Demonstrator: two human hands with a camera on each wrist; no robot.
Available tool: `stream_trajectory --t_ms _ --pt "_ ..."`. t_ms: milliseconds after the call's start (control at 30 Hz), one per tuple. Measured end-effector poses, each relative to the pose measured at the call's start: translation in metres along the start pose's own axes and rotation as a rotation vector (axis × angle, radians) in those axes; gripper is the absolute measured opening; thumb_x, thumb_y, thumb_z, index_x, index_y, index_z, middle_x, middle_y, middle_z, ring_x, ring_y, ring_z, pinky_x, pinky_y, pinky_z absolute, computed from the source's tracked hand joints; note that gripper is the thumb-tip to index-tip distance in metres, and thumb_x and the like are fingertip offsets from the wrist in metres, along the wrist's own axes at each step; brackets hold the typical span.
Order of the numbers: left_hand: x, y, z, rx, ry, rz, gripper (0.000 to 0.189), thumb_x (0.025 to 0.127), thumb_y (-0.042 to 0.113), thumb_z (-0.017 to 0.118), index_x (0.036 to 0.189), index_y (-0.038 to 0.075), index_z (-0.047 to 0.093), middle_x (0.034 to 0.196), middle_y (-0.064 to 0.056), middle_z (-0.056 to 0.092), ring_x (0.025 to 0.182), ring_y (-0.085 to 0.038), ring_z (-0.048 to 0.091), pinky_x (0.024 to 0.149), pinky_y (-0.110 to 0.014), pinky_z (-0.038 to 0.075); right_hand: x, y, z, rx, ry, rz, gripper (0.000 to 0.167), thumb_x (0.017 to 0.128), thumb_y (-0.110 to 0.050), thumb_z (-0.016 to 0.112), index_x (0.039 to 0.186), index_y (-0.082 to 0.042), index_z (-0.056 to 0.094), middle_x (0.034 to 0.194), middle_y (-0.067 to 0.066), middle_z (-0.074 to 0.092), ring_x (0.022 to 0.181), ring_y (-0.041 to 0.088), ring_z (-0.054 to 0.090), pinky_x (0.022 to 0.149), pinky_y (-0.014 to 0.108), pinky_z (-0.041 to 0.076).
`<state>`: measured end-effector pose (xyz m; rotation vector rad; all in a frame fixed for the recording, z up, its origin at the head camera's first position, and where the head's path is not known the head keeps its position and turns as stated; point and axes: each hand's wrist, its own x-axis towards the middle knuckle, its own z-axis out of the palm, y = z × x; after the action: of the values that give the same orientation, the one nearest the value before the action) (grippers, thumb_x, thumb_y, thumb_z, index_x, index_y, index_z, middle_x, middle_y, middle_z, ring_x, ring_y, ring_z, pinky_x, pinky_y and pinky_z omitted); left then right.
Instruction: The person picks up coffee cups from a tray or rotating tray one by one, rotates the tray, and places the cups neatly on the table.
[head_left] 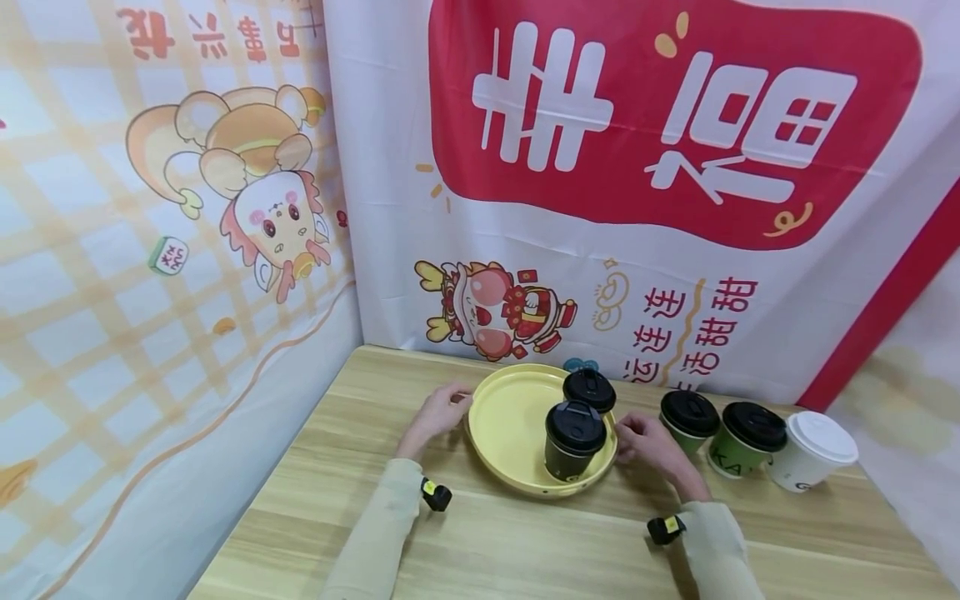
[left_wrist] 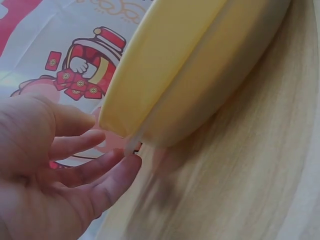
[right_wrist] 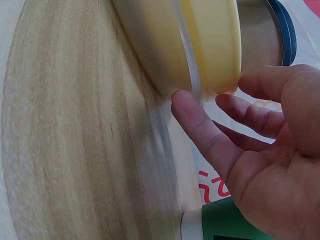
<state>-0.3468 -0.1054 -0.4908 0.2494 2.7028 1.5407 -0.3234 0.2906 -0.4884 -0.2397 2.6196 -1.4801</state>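
We face a corner where two walls hung with printed cloth meet behind a pale wood-grain worktop. The left cloth has soft orange checks and an upside-down cartoon creature. On the white back cloth, we see a large red panel with big white characters turned sideways, and below it a sideways red cartoon dragon. A red band slants down at right.

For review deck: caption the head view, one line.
Left fingers and right fingers at opposite sides of a yellow tray bearing two black-lidded cups; three more lidded cups stand to the right.
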Motion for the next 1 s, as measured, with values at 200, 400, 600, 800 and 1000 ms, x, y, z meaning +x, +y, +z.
stream_trajectory --t_ms 200,400,600,800,1000 --pt "0.002 -0.001 0.004 0.008 0.028 0.026 0.027 0.097 0.016 0.058 0.122 0.006 0.065 0.116 -0.013 0.069 0.098 -0.023 0.065 0.078 -0.031 0.057 -0.002 0.001 -0.002 0.032 -0.018 0.004 0.024 0.1 -0.016 0.053 0.103 0.007 0.06 0.087 0.013 0.066 0.075 0.024 0.067 0.068 0.037 0.059" --pt "0.003 -0.003 0.005 -0.031 0.029 -0.009 0.028 0.098 0.017 0.058 0.124 0.009 0.065 0.116 -0.012 0.07 0.098 -0.022 0.065 0.077 -0.03 0.057 -0.003 -0.002 -0.003 0.043 -0.044 0.011 0.027 0.101 -0.017 0.053 0.106 0.008 0.059 0.09 0.014 0.067 0.079 0.026 0.068 0.071 0.04 0.06" --pt "0.003 -0.004 0.005 -0.045 0.022 -0.032 0.029 0.099 0.018 0.057 0.125 0.01 0.065 0.115 -0.013 0.069 0.087 -0.018 0.066 0.072 -0.029 0.057 -0.005 -0.009 -0.01 -0.095 -0.064 -0.008 0.027 0.102 -0.021 0.052 0.106 0.004 0.062 0.089 0.016 0.069 0.079 0.028 0.069 0.07 0.037 0.058" --pt "0.003 -0.002 0.005 -0.079 0.007 -0.047 0.03 0.099 0.017 0.056 0.127 0.008 0.063 0.115 -0.015 0.068 0.086 -0.017 0.066 0.071 -0.029 0.059 -0.015 -0.027 -0.027 -0.244 -0.037 0.005 0.032 0.101 -0.028 0.053 0.113 0.0 0.063 0.098 0.019 0.069 0.085 0.027 0.069 0.069 0.034 0.057" --pt "0.001 -0.001 0.005 -0.092 0.003 -0.056 0.03 0.099 0.017 0.056 0.127 0.008 0.063 0.116 -0.016 0.068 0.084 -0.018 0.066 0.07 -0.03 0.059 -0.029 -0.05 -0.041 -0.256 -0.015 -0.03 0.037 0.101 -0.034 0.053 0.118 -0.001 0.06 0.101 0.017 0.069 0.085 0.026 0.068 0.071 0.038 0.058"
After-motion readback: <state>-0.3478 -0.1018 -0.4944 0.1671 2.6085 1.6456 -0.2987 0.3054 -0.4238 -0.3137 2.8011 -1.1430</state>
